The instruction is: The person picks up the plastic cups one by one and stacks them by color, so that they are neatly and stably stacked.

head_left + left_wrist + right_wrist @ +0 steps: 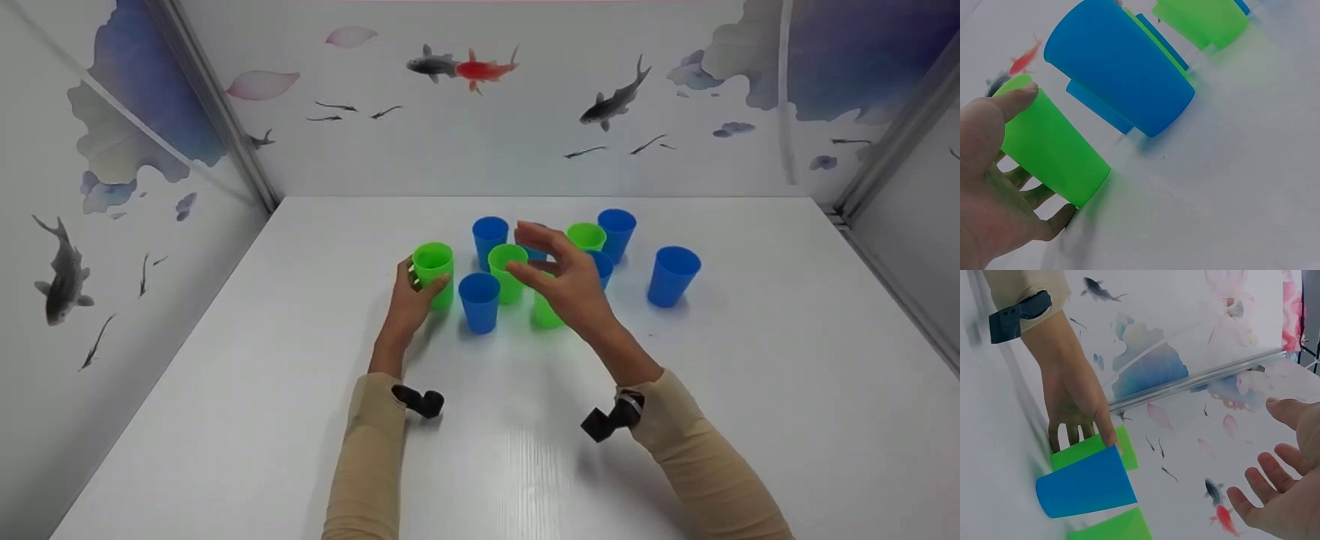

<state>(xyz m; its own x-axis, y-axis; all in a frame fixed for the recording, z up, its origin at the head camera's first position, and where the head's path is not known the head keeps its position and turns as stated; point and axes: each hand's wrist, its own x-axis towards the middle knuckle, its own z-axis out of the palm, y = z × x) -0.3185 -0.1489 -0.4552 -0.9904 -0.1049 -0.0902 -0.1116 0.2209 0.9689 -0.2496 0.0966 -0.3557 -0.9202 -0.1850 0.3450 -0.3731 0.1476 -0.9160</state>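
Observation:
My left hand (pixel 411 301) grips a green plastic cup (pixel 436 289) that stands upright at the left end of a group of cups. In the left wrist view its thumb lies along the rim side and the fingers wrap behind the green cup (pixel 1053 146). My right hand (pixel 568 285) hovers over the middle of the group, empty, its fingers relaxed and parted from the thumb. Just right of the held cup stands a blue cup (pixel 480 306). Partly hidden by the right hand are a green cup (pixel 547 313) and a blue cup (pixel 602 268).
Behind stand another green cup (pixel 510 281), a blue cup (pixel 490 238), a green cup (pixel 586 235) and a blue cup (pixel 618 234). One blue cup (pixel 673 279) stands apart at the right. The white table (pixel 480 465) meets printed walls (pixel 525 150) behind and at both sides.

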